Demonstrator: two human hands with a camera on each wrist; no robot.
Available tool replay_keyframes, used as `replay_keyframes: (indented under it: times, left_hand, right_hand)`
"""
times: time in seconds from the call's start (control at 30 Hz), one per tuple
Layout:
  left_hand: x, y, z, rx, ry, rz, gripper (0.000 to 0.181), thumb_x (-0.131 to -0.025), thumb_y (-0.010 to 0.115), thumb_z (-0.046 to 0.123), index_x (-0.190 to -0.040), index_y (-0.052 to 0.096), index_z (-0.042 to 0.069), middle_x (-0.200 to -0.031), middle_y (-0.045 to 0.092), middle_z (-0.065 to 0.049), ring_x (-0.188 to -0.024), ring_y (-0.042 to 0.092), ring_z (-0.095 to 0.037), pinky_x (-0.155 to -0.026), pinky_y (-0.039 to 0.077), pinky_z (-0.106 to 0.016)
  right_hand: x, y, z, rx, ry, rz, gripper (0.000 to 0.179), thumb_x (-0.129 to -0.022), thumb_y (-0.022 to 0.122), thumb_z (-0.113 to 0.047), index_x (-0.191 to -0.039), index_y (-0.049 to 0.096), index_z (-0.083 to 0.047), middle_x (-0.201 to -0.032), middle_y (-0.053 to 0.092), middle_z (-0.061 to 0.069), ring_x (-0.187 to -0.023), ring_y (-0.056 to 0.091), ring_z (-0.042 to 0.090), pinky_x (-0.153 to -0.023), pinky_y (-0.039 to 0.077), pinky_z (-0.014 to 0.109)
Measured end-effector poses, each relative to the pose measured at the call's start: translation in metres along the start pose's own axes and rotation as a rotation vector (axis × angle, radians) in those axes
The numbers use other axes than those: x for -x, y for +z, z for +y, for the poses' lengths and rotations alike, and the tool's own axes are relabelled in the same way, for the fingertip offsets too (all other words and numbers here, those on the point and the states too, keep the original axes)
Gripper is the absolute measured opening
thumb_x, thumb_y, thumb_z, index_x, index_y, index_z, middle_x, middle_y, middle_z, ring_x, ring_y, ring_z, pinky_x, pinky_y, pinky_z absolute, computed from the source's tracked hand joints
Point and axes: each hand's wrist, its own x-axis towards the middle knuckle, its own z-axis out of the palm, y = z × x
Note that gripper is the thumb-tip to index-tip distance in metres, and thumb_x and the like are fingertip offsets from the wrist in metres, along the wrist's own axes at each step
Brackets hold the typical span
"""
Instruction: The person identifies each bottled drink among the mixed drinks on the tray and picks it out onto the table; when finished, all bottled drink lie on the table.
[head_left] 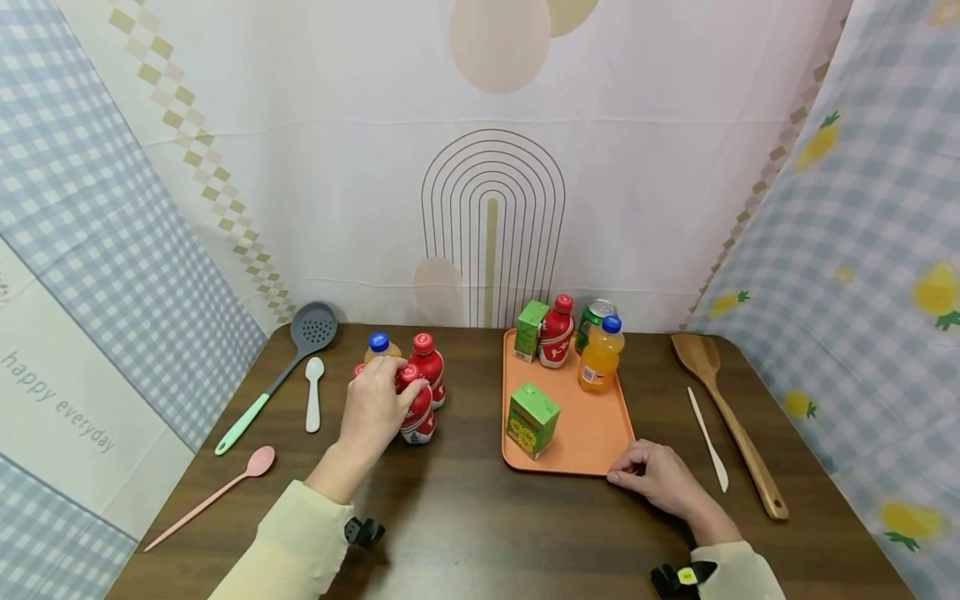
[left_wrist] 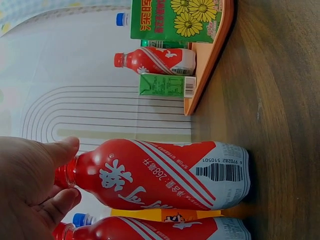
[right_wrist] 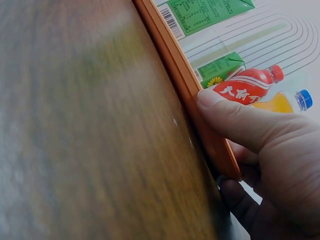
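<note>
My left hand (head_left: 373, 406) pinches the red cap and neck of a red cola bottle (head_left: 420, 417), which stands upright on the table. In the left wrist view, thumb and fingers close round the top of this bottle (left_wrist: 165, 174). Beside it are more red cola bottles (head_left: 430, 367), one mostly hidden by the hand, and a blue-capped orange drink bottle (head_left: 380, 343). My right hand (head_left: 662, 479) grips the near right corner of an orange tray (head_left: 588, 429). The right wrist view has the thumb on the rim (right_wrist: 175, 57) and fingers beneath.
The tray bears two green drink cartons (head_left: 533, 421), a red cola bottle (head_left: 557, 333), an orange drink bottle (head_left: 600, 358) and a green can (head_left: 592, 315). A skimmer (head_left: 313, 327), white spoon (head_left: 313, 396) and pink spoon (head_left: 260, 461) lie left; a white knife (head_left: 707, 437) and wooden spatula (head_left: 738, 429) lie right.
</note>
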Motion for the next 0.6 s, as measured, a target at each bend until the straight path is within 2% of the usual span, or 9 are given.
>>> replay_keyframes:
  times: [0.23, 0.6]
  left_hand:
    - [0.0017, 0.0031, -0.0014, -0.004, 0.028, 0.034, 0.034, -0.075, 0.085, 0.021, -0.094, 0.067, 0.0, -0.087, 0.063, -0.012, -0.078, 0.062, -0.027, -0.067, 0.055, -0.044]
    - [0.0036, 0.0037, -0.0017, 0.004, 0.03, 0.041, 0.034, -0.076, 0.084, 0.02, -0.094, 0.065, -0.001, -0.087, 0.063, -0.013, -0.077, 0.062, -0.026, -0.066, 0.055, -0.042]
  right_hand:
    - [0.0009, 0.0017, -0.0004, -0.001, 0.009, 0.011, 0.007, -0.08, 0.079, -0.031, -0.076, 0.072, -0.033, -0.078, 0.062, -0.016, -0.072, 0.056, 0.003, -0.063, 0.046, 0.024]
    - [0.0008, -0.0008, -0.0017, -0.01, 0.017, -0.012, 0.007, -0.081, 0.077, -0.033, -0.077, 0.071, -0.034, -0.079, 0.061, -0.016, -0.073, 0.056, 0.003, -0.065, 0.047, 0.024]
